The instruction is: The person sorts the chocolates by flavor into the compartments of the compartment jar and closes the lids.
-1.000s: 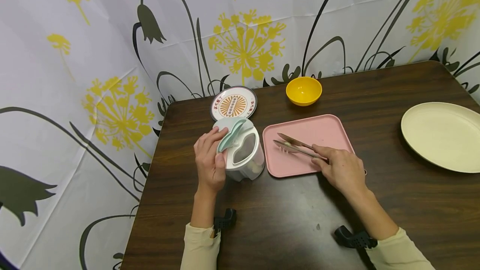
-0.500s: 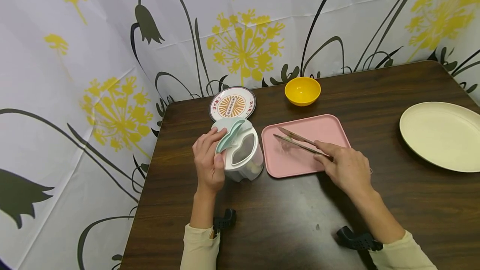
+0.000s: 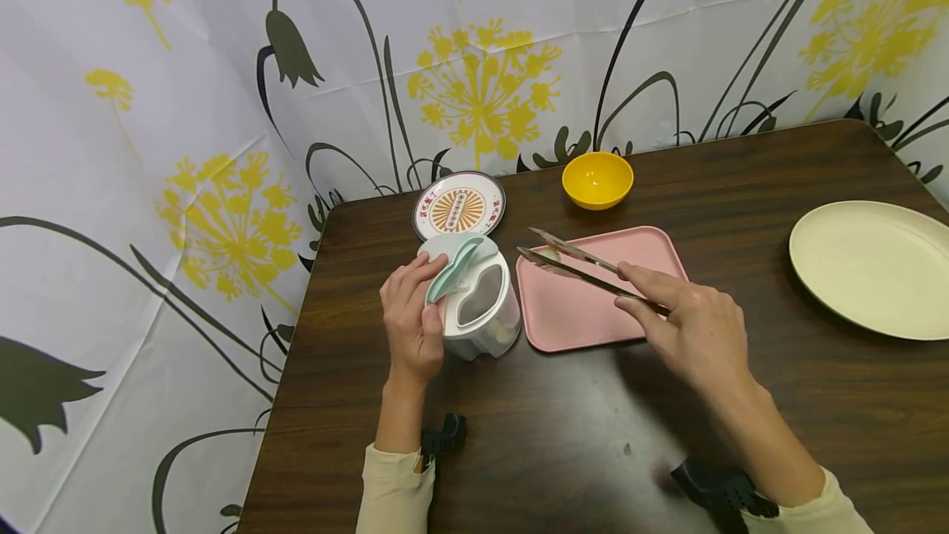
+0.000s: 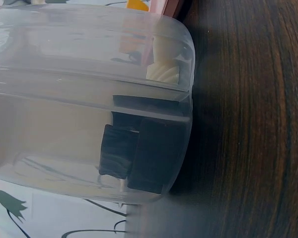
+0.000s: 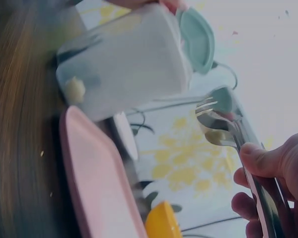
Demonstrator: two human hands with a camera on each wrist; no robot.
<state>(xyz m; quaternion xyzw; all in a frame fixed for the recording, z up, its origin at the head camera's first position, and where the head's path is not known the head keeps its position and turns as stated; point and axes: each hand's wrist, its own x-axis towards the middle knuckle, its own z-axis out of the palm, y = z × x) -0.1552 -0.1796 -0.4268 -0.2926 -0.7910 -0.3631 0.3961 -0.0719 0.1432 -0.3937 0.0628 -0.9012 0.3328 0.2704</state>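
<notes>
My left hand (image 3: 411, 320) holds up the pale green flap lid (image 3: 455, 269) of a clear, white-topped storage container (image 3: 485, 316), fingers on its far side and thumb in front. One opening in the top is uncovered. Through the wall, the left wrist view shows dark blocks (image 4: 151, 144) and pale ridged pieces (image 4: 163, 72) at the bottom. In my right hand (image 3: 693, 324) are metal serving tongs (image 3: 593, 274), raised over the left part of a pink tray (image 3: 593, 311). A small pale piece (image 3: 549, 254) shows between their tips; how firmly it is gripped is unclear.
Behind the container a patterned plate (image 3: 460, 206) leans near the curtain. A yellow bowl (image 3: 597, 181) stands beyond the tray, and a large cream oval plate (image 3: 878, 270) lies at the right. Small crumbs (image 5: 42, 153) dot the dark table (image 3: 563, 435).
The tongs have risen off the tray and moved left towards the container, with the pale piece between their tips. My left hand and the flap lid have stayed in place.
</notes>
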